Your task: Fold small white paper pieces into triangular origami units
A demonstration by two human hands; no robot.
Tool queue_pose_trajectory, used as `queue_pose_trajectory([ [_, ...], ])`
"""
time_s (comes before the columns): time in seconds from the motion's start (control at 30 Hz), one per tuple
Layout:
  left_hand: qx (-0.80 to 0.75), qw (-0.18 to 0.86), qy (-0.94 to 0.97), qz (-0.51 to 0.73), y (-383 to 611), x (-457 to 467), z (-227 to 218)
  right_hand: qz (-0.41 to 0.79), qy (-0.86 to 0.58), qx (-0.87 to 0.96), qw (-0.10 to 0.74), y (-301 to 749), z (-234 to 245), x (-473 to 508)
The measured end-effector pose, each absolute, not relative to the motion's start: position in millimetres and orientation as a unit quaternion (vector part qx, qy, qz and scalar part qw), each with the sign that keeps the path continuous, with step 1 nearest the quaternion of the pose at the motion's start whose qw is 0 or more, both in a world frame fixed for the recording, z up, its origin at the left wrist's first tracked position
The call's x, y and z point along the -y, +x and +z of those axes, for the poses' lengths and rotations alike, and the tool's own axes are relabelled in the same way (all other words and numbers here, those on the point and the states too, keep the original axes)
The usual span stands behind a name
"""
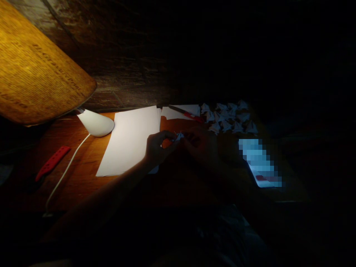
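Note:
Between my two hands, above the middle of the wooden table (83,163), is a small folded white paper figure (179,137). The thumb and fingers of my left hand (158,147) pinch it from the left. My right hand (201,142) meets it from the right, its fingers bent close around the paper; much of this hand is in shadow. A stack of white paper sheets (130,144) lies just left of my left hand. Several similar folded paper figures (222,115) sit in a group at the back right, beyond my right hand.
A lamp with a yellow shade (41,70) and white base (97,124) stands at the left, its white cord (65,170) running forward. A red-handled tool (52,163) lies nearby. Smaller paper (180,112) carries a red-handled knife (185,113). A lit phone (258,163) lies right.

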State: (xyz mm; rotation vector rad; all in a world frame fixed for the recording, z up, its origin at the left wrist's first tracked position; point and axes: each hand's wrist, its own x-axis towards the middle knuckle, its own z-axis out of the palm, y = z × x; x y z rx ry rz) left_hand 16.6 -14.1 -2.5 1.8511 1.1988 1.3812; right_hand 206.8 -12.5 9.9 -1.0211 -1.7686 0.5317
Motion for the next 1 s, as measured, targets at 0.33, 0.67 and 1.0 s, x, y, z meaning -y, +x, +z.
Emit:
queue_pose_trajectory([
  [0.33, -0.437, 0.283, 0.682, 0.513, 14.6, 12.8, -4.7, 0.243, -0.422, 0.712, 0.506, 206.4, 9.2, 12.6],
  [0.67, -0.444, 0.288, 0.679, 0.509, 15.0, 14.4, -2.5, 0.226, -0.429, 0.72, 0.497, 207.2, 10.1, 13.7],
  [1.0, -0.437, 0.3, 0.677, 0.51, 14.6, 14.7, -0.8, 0.207, -0.429, 0.727, 0.495, 207.9, 11.0, 13.8],
])
